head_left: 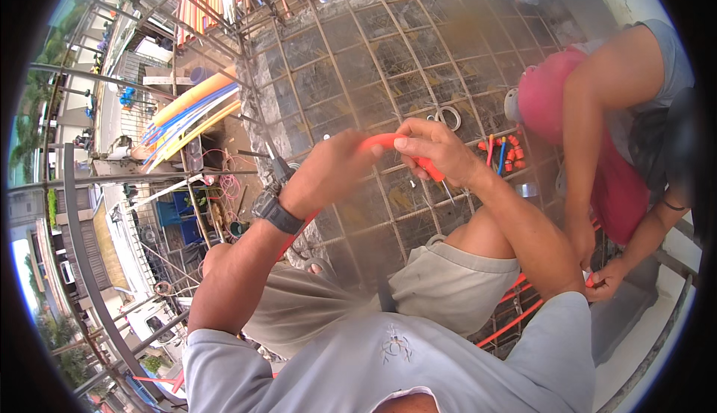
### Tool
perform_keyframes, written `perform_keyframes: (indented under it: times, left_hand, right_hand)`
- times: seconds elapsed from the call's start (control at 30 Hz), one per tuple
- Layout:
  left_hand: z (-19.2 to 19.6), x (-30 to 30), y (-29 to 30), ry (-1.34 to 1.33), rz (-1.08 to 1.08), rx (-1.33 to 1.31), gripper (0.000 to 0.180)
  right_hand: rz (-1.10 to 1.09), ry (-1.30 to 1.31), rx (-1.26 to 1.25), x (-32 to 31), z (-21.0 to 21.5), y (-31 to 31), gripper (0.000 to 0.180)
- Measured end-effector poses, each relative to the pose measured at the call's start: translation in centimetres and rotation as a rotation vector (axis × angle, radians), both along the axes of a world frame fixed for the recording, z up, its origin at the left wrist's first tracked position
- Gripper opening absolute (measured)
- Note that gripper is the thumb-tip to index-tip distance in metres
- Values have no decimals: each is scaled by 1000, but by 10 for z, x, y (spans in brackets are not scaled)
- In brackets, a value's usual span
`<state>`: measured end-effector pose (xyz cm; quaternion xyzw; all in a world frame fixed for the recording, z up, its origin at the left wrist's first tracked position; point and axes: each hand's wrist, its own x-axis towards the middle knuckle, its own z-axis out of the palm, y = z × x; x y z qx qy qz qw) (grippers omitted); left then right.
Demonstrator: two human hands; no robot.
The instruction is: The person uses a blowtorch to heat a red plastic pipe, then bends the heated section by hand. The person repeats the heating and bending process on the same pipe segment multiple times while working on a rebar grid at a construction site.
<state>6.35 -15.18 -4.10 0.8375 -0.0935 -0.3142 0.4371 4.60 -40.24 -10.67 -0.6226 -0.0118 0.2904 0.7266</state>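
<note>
An orange plastic pipe [382, 141] spans the short gap between my two hands. My left hand [332, 170], with a black watch at the wrist, is closed around one end and smeared by motion. A length of orange pipe [287, 246] also runs down beside my left forearm. With thumb and fingers my right hand [439, 148] pinches the pipe's other end. Tucked under its fingers is an orange-handled tool [429, 168] with a thin metal shaft, resembling a screwdriver. Both hands are above the rebar grid [388, 92], over my bent knees.
Tape rolls [449, 119], orange fittings [514, 155] and a blue-handled tool [502, 154] lie right of my hands. Close on the right crouches a co-worker in a red head covering [549, 92], one hand [609, 280] low. Beyond the slab edge, left, are coloured pipes [196, 107] and scaffold bars [71, 211].
</note>
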Motion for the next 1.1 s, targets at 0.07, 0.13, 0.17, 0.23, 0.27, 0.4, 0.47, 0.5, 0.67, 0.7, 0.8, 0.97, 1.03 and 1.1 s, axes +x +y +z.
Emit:
perform_keyframes:
  times: [0.07,0.13,0.17,0.23,0.27,0.4,0.47,0.5,0.67,0.7,0.8,0.97,1.03,1.1]
  left_hand:
    - [2,3,-2,-2,2,10,50]
    - [3,7,-5,-14,7,20,47]
    - [3,6,-6,-34,10,9,46]
    - [2,5,-9,-79,35,13,44]
    - [1,4,-10,-107,44,6,43]
    - [0,3,-13,-261,14,-13,40]
    - [1,4,-13,-300,-7,18,39]
    - [2,5,-13,-296,-12,25,38]
    - [3,6,-12,-280,-21,32,37]
    - [3,6,-12,-270,-20,29,37]
    - [-2,7,-10,-243,-22,26,38]
    - [-12,3,-8,-189,67,-34,42]
    - [-17,-5,-12,-194,190,-71,42]
    - [-20,-11,-17,-210,243,-75,42]
  right_hand:
    - [-43,-60,11,-1,3,1,38]
    - [-42,-90,-19,-1,4,3,38]
    - [-47,-103,-27,-2,4,4,39]
    - [-53,-121,-55,-3,5,7,40]
    - [-64,-123,-72,-4,5,7,40]
    - [-62,-96,-34,-6,9,5,40]
    - [-39,-84,-58,-7,12,4,37]
    - [-52,-76,-52,-7,13,4,37]
    - [-88,-34,-33,-12,17,7,37]
    - [-102,-23,-25,-14,16,8,38]
    - [-119,-8,-18,-15,10,9,41]
    - [-30,-264,-211,-8,1,8,50]
    - [-103,-463,-469,-7,2,10,55]
    - [-176,-598,-644,-6,6,14,58]
